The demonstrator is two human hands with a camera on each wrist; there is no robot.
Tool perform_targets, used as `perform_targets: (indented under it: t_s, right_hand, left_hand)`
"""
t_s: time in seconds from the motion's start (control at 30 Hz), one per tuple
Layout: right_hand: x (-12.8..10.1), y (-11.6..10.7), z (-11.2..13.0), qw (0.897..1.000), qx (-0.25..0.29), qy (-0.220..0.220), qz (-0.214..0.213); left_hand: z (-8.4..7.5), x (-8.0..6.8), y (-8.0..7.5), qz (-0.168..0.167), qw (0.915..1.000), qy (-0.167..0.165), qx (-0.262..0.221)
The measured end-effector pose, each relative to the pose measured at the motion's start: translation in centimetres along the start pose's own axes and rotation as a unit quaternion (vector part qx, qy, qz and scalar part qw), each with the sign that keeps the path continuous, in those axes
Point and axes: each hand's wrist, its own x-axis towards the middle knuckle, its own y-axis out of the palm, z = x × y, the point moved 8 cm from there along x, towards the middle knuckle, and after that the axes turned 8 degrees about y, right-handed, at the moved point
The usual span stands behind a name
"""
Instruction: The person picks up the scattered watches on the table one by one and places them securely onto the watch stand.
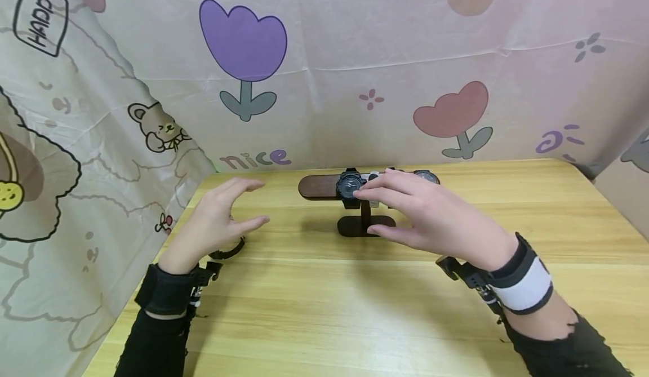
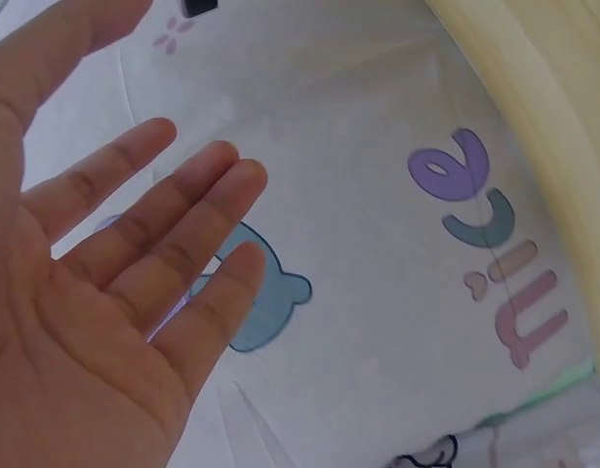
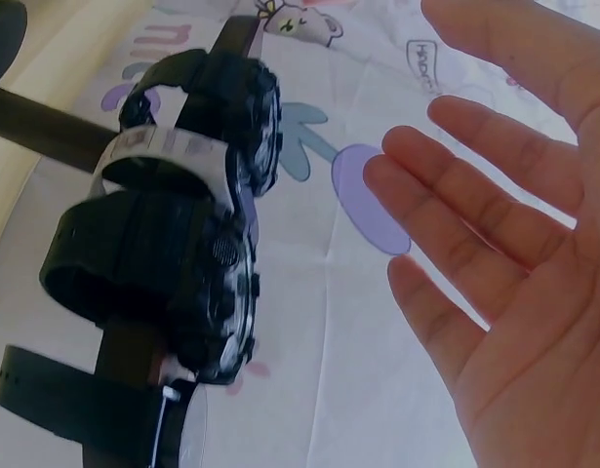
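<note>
A dark wooden watch stand (image 1: 318, 187) stands near the back of the table, its bar on a short post with an oval base (image 1: 350, 226). Several watches are strapped round the bar, among them a black watch (image 1: 350, 186), one with a pale strap (image 3: 173, 154) and a chunky black one (image 3: 134, 249). My right hand (image 1: 431, 213) hovers by the stand, fingers spread; the right wrist view shows it apart from the watches. To the left, my left hand (image 1: 210, 227) is raised, holding nothing. Below it lies a black curved band (image 1: 230, 251), partly hidden.
A light wooden table (image 1: 314, 320) spreads below both hands. Behind it hangs a printed cloth (image 1: 345, 39) with tulips and lettering, and the cloth also runs down the left side. Each wrist wears a strap (image 1: 524, 284) with a camera mount.
</note>
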Motion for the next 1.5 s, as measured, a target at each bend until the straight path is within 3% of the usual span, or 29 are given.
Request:
perform_targets:
  t_s: [0.4,0.77,1.27,1.5]
  right_hand:
    - [0.2,1.4,1.8,0.999,0.027,-0.043,0.02]
    - [-0.1,3.1,2.7,0.998,0.03,-0.041,0.045]
    - [-0.3,5.8,3.7,0.995,0.032,-0.053,0.078]
    - [-0.6,7.4,3.8,0.993,0.01,-0.042,0.111]
  left_hand:
    - [3.0,-2.1,0.5,0.07,0.9959,-0.056,0.011]
    - [5.5,-4.2,1.0,0.119,0.9879,-0.099,-0.005]
    - [7.9,-6.6,2.1,0.219,0.9575,-0.188,0.0]
    - [8.4,-7.3,2.5,0.247,0.9447,-0.216,-0.002]
